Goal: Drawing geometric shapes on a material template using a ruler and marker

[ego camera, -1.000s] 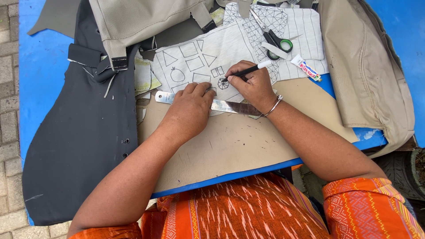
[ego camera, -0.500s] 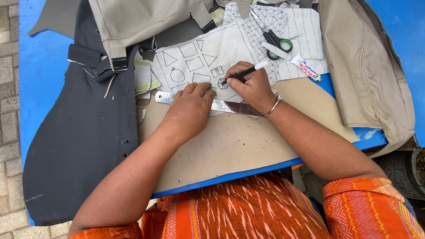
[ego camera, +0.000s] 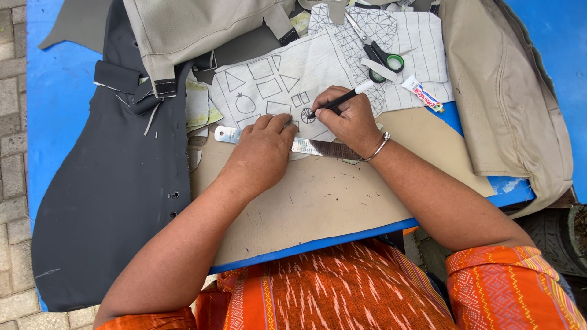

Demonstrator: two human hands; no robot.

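Our right hand (ego camera: 351, 119), clamped on the pen (ego camera: 335, 101), inks a small, seemingly round motif on the pale fabric (ego camera: 287, 85); our left hand (ego camera: 263, 150), flat, pins the ruler (ego camera: 318, 146); next, steady strokes

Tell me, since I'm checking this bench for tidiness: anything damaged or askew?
Mostly orderly. The scissors lie open on the patterned sheet, blades apart, and the dark fabric shows small holes near its right edge.

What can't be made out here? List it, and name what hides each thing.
Head view, the only one:
- Middle of the metal ruler: under the left hand.
- Drawing beneath the right hand, which holds the pen: covered.
- Pale fabric sheet, top edge: under the beige bag.
- Scissors blade tips: cut off by the frame.
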